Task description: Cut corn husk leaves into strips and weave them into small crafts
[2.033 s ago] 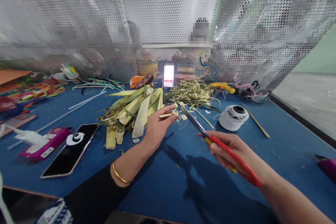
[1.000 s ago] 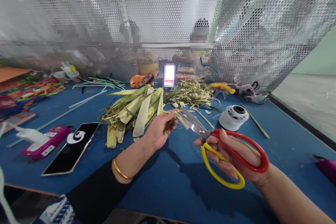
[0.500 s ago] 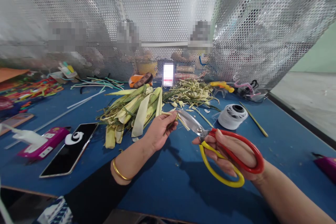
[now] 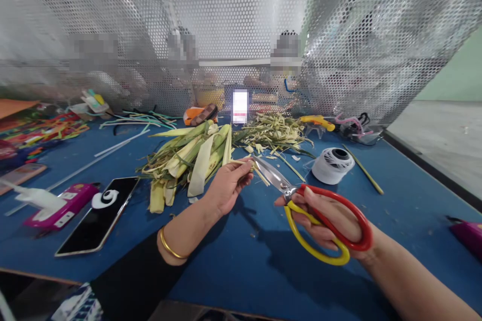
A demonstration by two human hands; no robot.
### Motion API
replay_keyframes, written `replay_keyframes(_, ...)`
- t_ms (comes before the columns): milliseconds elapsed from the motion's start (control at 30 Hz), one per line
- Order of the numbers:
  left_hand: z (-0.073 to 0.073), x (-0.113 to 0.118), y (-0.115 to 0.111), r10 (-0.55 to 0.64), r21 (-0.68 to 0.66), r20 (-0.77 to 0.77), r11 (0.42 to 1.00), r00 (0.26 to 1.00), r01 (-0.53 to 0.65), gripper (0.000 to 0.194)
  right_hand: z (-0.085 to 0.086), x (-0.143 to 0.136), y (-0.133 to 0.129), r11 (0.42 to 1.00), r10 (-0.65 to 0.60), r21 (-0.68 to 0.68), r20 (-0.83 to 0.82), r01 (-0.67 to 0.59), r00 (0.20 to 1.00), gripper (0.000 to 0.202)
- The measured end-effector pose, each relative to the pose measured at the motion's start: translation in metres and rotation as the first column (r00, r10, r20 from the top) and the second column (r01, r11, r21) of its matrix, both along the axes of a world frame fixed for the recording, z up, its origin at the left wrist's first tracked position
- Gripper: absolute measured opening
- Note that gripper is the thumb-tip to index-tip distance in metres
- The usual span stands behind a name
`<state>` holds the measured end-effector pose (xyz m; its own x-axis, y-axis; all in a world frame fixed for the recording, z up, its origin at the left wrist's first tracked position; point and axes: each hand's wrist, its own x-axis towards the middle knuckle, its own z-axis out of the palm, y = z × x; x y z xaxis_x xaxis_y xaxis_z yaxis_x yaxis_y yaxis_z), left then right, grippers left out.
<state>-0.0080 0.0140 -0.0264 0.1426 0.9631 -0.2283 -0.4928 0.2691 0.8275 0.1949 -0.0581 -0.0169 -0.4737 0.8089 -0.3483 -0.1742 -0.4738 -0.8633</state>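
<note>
My left hand [image 4: 231, 183] pinches thin pale husk strips [image 4: 262, 176], whose ends stick out to the right of the fingertips. Wrapped around the handles of the scissors [image 4: 331, 203], one red and one yellow, is my right hand [image 4: 324, 218]. The metal blades point up and left, their tips beside my left fingertips. Left of and behind my left hand lies a pile of corn husks [image 4: 184, 160]. Behind the blades is a heap of shredded husk [image 4: 273, 130]. A white thread spool [image 4: 331, 168] stands right of the blades.
On the blue table [image 4: 226, 271], a black phone [image 4: 98, 220] and a magenta power strip [image 4: 62, 208] lie at the left. A yellow glue gun [image 4: 318, 122] is at the back right. A green stalk [image 4: 363, 169] lies beyond the spool. Perforated metal panels [image 4: 233, 20] stand behind.
The view has shifted very slightly. My left hand still pinches the strips, and the scissors stay in my right hand with their tips at my left fingers.
</note>
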Motion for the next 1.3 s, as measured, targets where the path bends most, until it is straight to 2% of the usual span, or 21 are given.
replay_keyframes(67,0.000,-0.001,0.000,-0.012,0.009,-0.011,1.000,1.000,0.012,0.012,-0.002,-0.001,0.000,0.997,-0.027,0.077,-0.012,0.028,1.000,0.055)
replay_keyframes(133,0.001,-0.001,0.000,-0.024,0.021,-0.027,0.999,0.999,0.025,0.014,-0.004,-0.001,0.001,0.973,-0.088,0.211,-0.048,0.096,0.995,0.054)
replay_keyframes(233,0.000,-0.002,0.001,-0.044,0.030,-0.049,0.998,0.998,0.046,0.016,-0.005,0.000,0.004,0.885,-0.204,0.402,-0.114,0.233,0.972,0.054)
replay_keyframes(300,-0.001,-0.003,0.001,-0.060,0.035,-0.061,0.997,0.996,0.062,0.019,-0.005,0.001,0.006,0.848,-0.240,0.458,-0.117,0.266,0.964,0.060)
replay_keyframes(367,-0.002,-0.003,0.002,-0.078,0.052,-0.085,0.995,0.993,0.083,0.023,-0.006,0.002,0.006,0.838,-0.227,0.489,-0.091,0.243,0.970,0.066)
replay_keyframes(467,-0.002,-0.004,0.001,-0.077,0.134,-0.191,0.986,0.979,0.104,0.026,-0.006,0.005,0.005,0.852,-0.159,0.506,0.001,0.137,0.987,0.067)
replay_keyframes(533,0.000,-0.005,0.000,-0.015,0.210,-0.289,0.974,0.957,0.079,0.025,-0.005,0.005,0.002,0.857,-0.137,0.511,0.108,0.063,0.985,0.066)
replay_keyframes(600,0.003,-0.005,0.000,0.059,0.264,-0.353,0.964,0.934,0.039,0.028,-0.003,0.005,0.001,0.845,-0.168,0.535,0.248,0.010,0.954,0.067)
replay_keyframes(700,0.006,-0.005,-0.001,0.115,0.310,-0.398,0.951,0.910,0.015,0.030,-0.001,0.003,0.000,0.785,-0.323,0.618,0.466,-0.041,0.824,0.061)
replay_keyframes(800,0.008,-0.005,-0.001,0.160,0.381,-0.448,0.924,0.880,0.026,0.025,0.000,0.002,0.000,0.659,-0.509,0.732,0.602,-0.171,0.615,0.053)
replay_keyframes(900,0.007,-0.007,-0.002,0.222,0.454,-0.497,0.890,0.839,0.033,0.022,-0.001,0.005,0.001,0.513,-0.656,0.786,0.619,-0.346,0.433,0.053)
replay_keyframes(1000,0.004,-0.011,-0.003,0.334,0.543,-0.577,0.838,0.746,0.045,0.019,-0.005,0.009,0.003,0.406,-0.759,0.782,0.577,-0.472,0.303,0.048)
replay_keyframes(1133,0.002,-0.014,-0.005,0.486,0.632,-0.676,0.769,0.554,0.096,0.015,-0.009,0.012,0.005,0.330,-0.826,0.750,0.524,-0.574,0.210,0.043)
replay_keyframes(1300,0.004,-0.015,-0.008,0.598,0.695,-0.704,0.690,0.382,0.201,0.009,-0.010,0.011,0.004,0.296,-0.826,0.719,0.524,-0.629,0.209,0.043)
